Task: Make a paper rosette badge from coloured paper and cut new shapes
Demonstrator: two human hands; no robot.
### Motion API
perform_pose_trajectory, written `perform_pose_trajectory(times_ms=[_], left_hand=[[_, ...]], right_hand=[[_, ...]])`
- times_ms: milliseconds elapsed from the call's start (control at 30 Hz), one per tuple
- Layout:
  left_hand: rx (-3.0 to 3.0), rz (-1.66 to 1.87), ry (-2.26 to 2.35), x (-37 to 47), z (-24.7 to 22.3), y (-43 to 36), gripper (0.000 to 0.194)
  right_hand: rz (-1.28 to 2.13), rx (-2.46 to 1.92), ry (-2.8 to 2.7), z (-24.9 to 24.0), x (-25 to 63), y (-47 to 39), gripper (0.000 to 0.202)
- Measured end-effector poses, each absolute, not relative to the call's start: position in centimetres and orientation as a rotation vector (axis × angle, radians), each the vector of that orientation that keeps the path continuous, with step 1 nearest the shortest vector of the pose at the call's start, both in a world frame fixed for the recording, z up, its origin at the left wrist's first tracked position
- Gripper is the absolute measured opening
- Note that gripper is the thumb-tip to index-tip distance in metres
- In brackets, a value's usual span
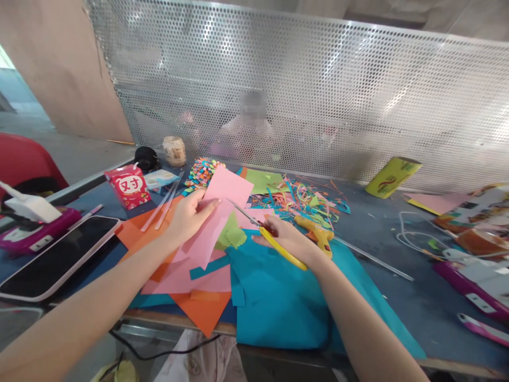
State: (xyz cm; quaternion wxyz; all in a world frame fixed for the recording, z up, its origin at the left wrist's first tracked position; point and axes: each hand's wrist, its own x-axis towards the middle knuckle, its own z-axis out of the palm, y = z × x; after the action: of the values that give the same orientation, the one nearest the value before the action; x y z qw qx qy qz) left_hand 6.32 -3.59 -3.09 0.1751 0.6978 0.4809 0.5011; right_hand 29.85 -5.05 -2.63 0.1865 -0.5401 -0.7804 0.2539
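My left hand (193, 213) pinches a sheet of pink paper (228, 185) by its left side and holds it raised over the table. In my right hand (286, 237) is a pair of scissors with yellow handles (284, 250); their blades point up and left to the pink sheet's right side. Whether the blades touch the paper I cannot tell. Below lie blue sheets (282, 297), orange sheets (202, 313) and a green paper piece with a scalloped edge (237, 237). Just beyond my right hand rests a yellow glue gun (318, 233).
Shredded paper strips (314, 204) and a multicoloured fringed paper ball (204, 172) lie farther back. On the left are a phone (59, 260), a red packet (128, 187) and a purple power strip (43, 233). A yellow-green tube (392, 178) lies before the perforated metal screen (302, 95).
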Motion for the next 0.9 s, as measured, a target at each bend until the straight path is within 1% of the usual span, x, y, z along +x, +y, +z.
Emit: perform_pose_trajectory(times_ms=[167, 333, 567, 900], left_hand=[[2.008, 1.372, 1.347, 6.3, -3.5, -3.6, 0.026], [2.019, 1.39, 1.36, 6.2, -3.8, -3.5, 0.026], [2.006, 1.365, 1.329, 6.4, -3.8, -3.6, 0.031], [1.974, 1.367, 1.25, 6.2, -4.3, -3.3, 0.029]], right_hand=[[0.711, -1.545, -2.2, -2.4, 29.7, -5.1, 0.042], [0.719, -1.543, -2.208, -2.4, 29.6, -5.2, 0.045], [0.718, -1.535, -2.218, -2.2, 29.5, -5.4, 0.046], [0.721, -1.543, -2.258, -2.0, 29.5, -5.3, 0.047]])
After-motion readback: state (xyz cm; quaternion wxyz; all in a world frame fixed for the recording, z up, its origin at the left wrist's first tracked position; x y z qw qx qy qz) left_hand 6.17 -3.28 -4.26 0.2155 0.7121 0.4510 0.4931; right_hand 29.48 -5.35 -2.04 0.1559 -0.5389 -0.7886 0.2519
